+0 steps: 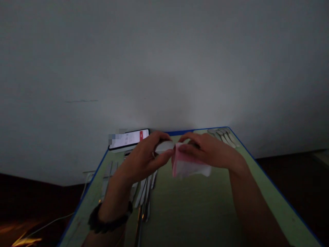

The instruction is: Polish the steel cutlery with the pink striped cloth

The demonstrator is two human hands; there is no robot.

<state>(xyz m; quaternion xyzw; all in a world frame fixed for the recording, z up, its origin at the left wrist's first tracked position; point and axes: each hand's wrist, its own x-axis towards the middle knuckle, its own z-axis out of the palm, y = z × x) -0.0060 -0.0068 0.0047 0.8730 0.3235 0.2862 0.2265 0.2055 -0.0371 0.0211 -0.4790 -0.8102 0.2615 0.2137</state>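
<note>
My left hand (pixel 146 152), a dark beaded band on its wrist, grips a pale object with a rounded edge (pixel 164 147) between thumb and fingers. Its kind is unclear, as the fingers cover much of it. Close beside it, my right hand (pixel 203 147) pinches a pink and white cloth (pixel 191 166), which hangs down below the fingers. The cloth's near edge meets the pale object. Both hands are above the middle of a light green table (pixel 180 206). Several metal knives (pixel 144 192) lie under and beside my left forearm, partly hidden by it.
A phone with a lit screen (pixel 130 139) rests at the table's back left corner. Several spoons (pixel 224 136) lie side by side at the back right. A grey wall (pixel 164 68) rises right behind the table. A white cable (pixel 59 218) runs off at the left.
</note>
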